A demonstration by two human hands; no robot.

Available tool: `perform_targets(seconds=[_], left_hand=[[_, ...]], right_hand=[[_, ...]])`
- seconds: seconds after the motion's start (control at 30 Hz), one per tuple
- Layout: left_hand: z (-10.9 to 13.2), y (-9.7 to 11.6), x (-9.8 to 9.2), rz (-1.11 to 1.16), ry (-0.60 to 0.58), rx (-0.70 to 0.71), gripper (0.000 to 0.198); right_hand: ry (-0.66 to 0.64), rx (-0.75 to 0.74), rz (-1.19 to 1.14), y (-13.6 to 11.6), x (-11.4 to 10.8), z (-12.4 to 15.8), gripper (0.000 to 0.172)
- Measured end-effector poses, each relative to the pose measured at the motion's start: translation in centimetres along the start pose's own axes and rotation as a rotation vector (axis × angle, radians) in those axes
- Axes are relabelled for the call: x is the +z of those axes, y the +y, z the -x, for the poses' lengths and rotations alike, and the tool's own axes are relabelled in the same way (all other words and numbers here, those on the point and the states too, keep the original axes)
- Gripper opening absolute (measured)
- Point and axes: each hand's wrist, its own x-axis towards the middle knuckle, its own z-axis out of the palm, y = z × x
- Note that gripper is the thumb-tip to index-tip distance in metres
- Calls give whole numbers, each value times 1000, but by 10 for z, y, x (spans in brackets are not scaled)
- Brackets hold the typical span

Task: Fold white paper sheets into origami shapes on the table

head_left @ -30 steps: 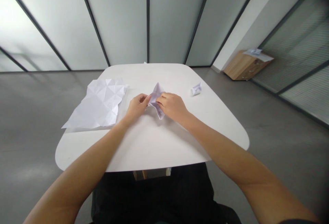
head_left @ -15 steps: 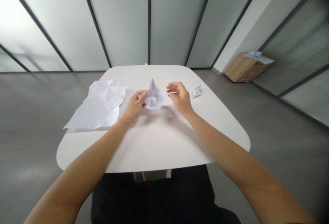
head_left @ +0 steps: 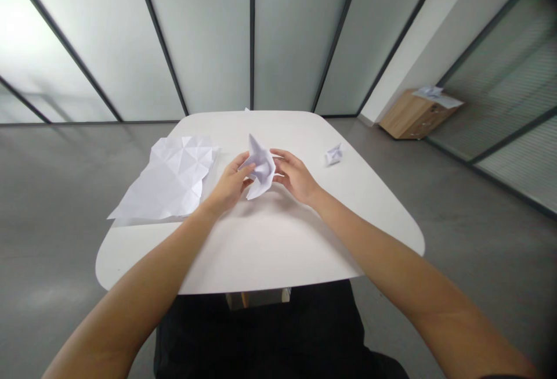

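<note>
Two hands at creased white paper [head_left: 261,169] w/ pointed tip: left hand [head_left: 230,186] pinching it, right hand [head_left: 296,177] half-open, just touching.

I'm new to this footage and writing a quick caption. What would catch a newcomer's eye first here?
The pointed folded white paper comes first, in the middle of the white table, held by the left hand with the right hand against it. To its left lies a large creased paper sheet; to its right, a small folded paper.
</note>
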Motion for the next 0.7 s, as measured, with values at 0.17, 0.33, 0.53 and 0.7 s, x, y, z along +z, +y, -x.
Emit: perform_targets(seconds=[0.17,0.33,0.53,0.7], left_hand=[[4,5,5,45,26,-67,44],[11,13,10,110,-35,-121,59],[11,12,13,107,-29,-167,59],[9,8,14,60,17,-110,62]], right_hand=[[-71,134,-110,1,2,3,50],[-154,168,-107,-1,0,7,54],[-149,138,-5,3,0,6,44],[-129,11,236,9,5,6,53]])
